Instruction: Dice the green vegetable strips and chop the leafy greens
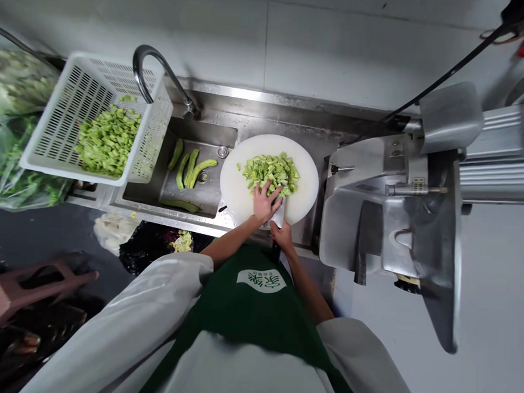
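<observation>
A round white cutting board [304, 163] lies beside the sink basin, with a heap of chopped green vegetable [278, 170] on it. My left hand [264, 203] rests at the near edge of the heap, fingers spread over the pieces. The cleaver [278, 214] has its wide blade at the near side of the heap, just right of my left hand. My right hand [282, 234] is wrapped round its dark handle at the board's near edge. Part of the blade is hidden by my left hand.
Several whole green gourds [189, 168] lie in the sink basin [163, 184]. A white basket [42, 149] with cut pieces stands left, under the faucet [141, 72]. A metal slicer [373, 212] stands right. Bagged greens [26, 165] lie far left; a stool [39, 286] is below.
</observation>
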`<control>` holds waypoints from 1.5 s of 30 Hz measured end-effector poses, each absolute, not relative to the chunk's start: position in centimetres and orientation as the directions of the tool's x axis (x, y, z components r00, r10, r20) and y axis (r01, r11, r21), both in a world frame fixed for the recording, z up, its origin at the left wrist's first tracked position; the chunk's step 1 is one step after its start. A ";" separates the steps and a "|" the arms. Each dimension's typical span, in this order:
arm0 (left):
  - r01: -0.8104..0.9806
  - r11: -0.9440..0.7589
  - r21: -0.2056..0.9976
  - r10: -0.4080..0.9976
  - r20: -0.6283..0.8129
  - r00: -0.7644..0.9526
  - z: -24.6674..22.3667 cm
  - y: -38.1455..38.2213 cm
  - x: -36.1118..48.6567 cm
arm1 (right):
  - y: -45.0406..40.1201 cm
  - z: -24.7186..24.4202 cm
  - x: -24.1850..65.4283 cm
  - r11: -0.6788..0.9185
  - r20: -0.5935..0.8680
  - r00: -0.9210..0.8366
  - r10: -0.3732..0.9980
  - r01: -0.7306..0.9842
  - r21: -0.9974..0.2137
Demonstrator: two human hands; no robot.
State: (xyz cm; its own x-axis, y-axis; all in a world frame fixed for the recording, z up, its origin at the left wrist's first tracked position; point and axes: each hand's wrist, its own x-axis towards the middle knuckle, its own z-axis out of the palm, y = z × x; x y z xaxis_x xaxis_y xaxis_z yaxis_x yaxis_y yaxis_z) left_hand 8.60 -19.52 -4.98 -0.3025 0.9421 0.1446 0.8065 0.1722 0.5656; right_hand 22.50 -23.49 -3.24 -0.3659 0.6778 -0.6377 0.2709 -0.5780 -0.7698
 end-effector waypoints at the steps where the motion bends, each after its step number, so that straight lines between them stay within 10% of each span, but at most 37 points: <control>1: 0.815 0.152 0.559 0.947 0.154 -0.282 -5.0 -19.5 8.7 | -23.7 -3.3 22.6 -0.573 -0.627 -0.364 0.689 0.257 -0.778; 25: 0.842 -0.219 0.494 0.876 0.479 -0.052 0.5 -18.4 4.2 | -26.0 -0.3 17.8 -0.402 -0.401 -0.205 0.893 0.040 -0.915; 39: 0.711 0.346 0.613 0.503 0.518 -0.692 7.0 -31.1 -36.6 | -28.6 8.0 -21.4 -0.101 -0.303 -0.795 0.526 0.296 -0.950; 45: 0.409 0.608 0.680 0.405 0.176 -0.897 3.8 -33.8 -53.7 | -29.1 8.8 -28.7 -0.081 -0.357 -0.788 0.501 0.368 -0.926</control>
